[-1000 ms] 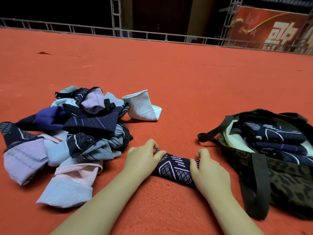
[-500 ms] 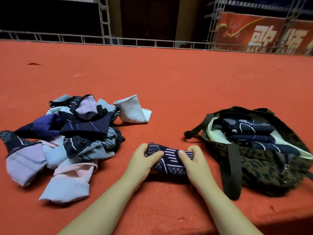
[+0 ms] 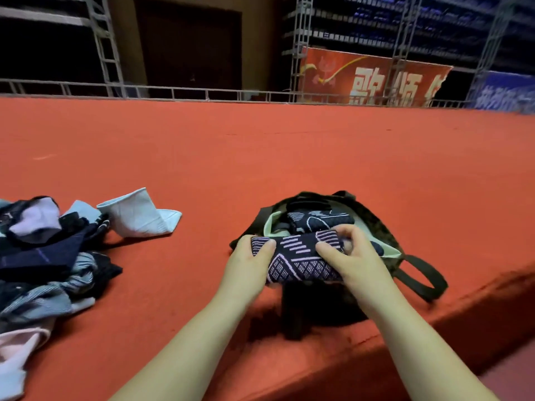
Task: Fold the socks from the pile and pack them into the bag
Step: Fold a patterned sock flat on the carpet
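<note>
Lifted off the bench since earlier, the folded sock [image 3: 298, 257] hangs over the bag [image 3: 385, 227] at 3 o'clock, both hands clamped on its ends; a loosened grip could let it unfold.

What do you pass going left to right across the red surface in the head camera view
Sock pile → lone white sock → left hand → folded patterned sock held over the bag → right hand → bag strap.

Two bare forearms in view, no sleeves. Left hand [image 3: 249, 263] and right hand [image 3: 351, 257]: no rings, watch, or gloves visible. Nails short, unpainted.
</note>
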{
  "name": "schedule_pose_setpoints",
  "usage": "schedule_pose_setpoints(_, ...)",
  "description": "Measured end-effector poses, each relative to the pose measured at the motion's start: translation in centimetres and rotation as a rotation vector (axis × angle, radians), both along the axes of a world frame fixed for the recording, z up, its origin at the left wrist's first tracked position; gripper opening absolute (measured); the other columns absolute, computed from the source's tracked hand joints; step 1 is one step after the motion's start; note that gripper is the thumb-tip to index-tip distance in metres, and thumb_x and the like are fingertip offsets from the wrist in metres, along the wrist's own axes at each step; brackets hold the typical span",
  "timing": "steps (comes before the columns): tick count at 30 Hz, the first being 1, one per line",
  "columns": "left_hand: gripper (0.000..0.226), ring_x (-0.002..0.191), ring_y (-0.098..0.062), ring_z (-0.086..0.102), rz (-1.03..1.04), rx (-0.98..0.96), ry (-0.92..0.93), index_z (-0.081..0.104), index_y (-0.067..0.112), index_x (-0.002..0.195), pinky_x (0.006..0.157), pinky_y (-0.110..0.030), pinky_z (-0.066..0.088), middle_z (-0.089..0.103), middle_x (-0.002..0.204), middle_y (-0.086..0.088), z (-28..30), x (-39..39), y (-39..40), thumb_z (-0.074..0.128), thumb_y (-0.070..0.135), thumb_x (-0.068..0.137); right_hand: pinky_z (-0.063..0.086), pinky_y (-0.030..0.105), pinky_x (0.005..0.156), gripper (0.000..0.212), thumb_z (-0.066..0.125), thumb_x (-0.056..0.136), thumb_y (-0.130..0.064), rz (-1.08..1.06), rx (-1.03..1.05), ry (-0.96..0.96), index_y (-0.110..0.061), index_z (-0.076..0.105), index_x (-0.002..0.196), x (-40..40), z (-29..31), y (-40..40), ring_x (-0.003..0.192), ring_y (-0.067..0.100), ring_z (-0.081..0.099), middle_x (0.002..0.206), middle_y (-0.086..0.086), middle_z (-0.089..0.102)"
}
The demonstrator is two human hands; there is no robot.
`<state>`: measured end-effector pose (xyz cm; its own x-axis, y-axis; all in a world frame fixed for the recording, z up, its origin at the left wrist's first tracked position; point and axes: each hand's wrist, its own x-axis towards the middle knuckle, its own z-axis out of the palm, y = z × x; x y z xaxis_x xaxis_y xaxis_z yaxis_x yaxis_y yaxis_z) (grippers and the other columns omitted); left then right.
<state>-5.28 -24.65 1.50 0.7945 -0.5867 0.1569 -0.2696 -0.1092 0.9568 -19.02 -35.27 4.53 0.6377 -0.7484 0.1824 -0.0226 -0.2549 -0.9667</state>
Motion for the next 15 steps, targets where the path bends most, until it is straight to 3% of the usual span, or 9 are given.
schedule_pose_setpoints(2, 0.012, 0.075, -0.023, 0.062, -0.033, -0.016, 0.060, 0.049, 0.024, 0.100, 0.056, -0.031, 0.044, 0.065, 0.094, -0.005, 1.2, -0.5, -2.6, 0.051, 0.034, 0.093, 0.057, 0.031, 0.065, 0.035, 0.066, 0.086, -0.011, 0.006, 0.120, -0.078, -0.019, 0.047, 0.114, -1.1, 0.9, -2.6, 0.081, 0.015, 0.068, 0.099, 0.004, 0.069)
schedule_pose_setpoints(4, 0.027, 0.071, -0.017, 0.064, -0.101, -0.046, 0.181, 0.041, 0.026, 0.115, 0.056, -0.030, 0.050, 0.062, 0.105, 0.001, 2.6, -1.0, -5.1, 0.053, 0.033, 0.091, 0.056, 0.033, 0.061, 0.040, 0.067, 0.085, -0.009, -0.099, 0.081, -0.105, -0.018, 0.043, 0.116, -1.5, 1.8, -5.2, 0.082, 0.016, 0.065, 0.103, 0.005, 0.063)
schedule_pose_setpoints(6, 0.044, 0.079, -0.017, 0.066, -0.136, -0.089, 0.242, 0.035, 0.029, 0.124, 0.064, -0.034, 0.056, 0.059, 0.114, 0.004, 3.4, -1.3, -7.6, 0.057, 0.034, 0.087, 0.056, 0.035, 0.060, 0.042, 0.069, 0.084, -0.012, -0.223, 0.023, -0.110, -0.016, 0.040, 0.114, -1.4, 2.4, -7.9, 0.081, 0.017, 0.061, 0.102, 0.005, 0.056)
schedule_pose_setpoints(7, 0.053, 0.090, -0.019, 0.065, -0.146, -0.084, 0.197, 0.032, 0.031, 0.130, 0.075, -0.039, 0.056, 0.058, 0.119, 0.004, 3.5, -1.3, -8.7, 0.059, 0.037, 0.085, 0.055, 0.034, 0.057, 0.041, 0.070, 0.084, -0.014, -0.267, -0.018, -0.089, -0.016, 0.040, 0.112, -1.3, 2.5, -9.0, 0.079, 0.017, 0.060, 0.101, 0.006, 0.055)
schedule_pose_setpoints(9, 0.060, 0.112, -0.016, 0.057, -0.160, 0.031, -0.027, 0.032, 0.032, 0.138, 0.095, -0.030, 0.045, 0.055, 0.129, 0.005, 3.4, -1.3, -10.1, 0.058, 0.042, 0.086, 0.051, 0.033, 0.053, 0.032, 0.069, 0.084, -0.020, -0.301, -0.124, 0.053, -0.015, 0.046, 0.106, -1.0, 2.0, -11.3, 0.077, 0.022, 0.060, 0.102, 0.008, 0.058)
schedule_pose_setpoints(12, 0.051, 0.123, -0.013, 0.048, -0.134, 0.215, -0.214, 0.037, 0.031, 0.140, 0.104, -0.027, 0.034, 0.053, 0.134, 0.005, 1.8, -1.1, -10.7, 0.050, 0.044, 0.092, 0.051, 0.035, 0.070, 0.022, 0.069, 0.083, -0.029, -0.281, -0.297, 0.383, -0.018, 0.059, 0.099, -0.9, 0.6, -13.0, 0.087, 0.027, 0.064, 0.103, 0.008, 0.066)
schedule_pose_setpoints(15, 0.045, 0.116, -0.014, 0.052, -0.128, 0.273, -0.267, 0.048, 0.035, 0.129, 0.100, -0.031, 0.038, 0.056, 0.122, 0.006, -0.4, -0.7, -10.3, 0.047, 0.054, 0.089, 0.046, 0.034, 0.080, 0.035, 0.069, 0.081, -0.031, -0.265, -0.398, 0.527, -0.022, 0.058, 0.114, -1.2, -0.9, -13.3, 0.096, 0.026, 0.061, 0.104, 0.005, 0.065)
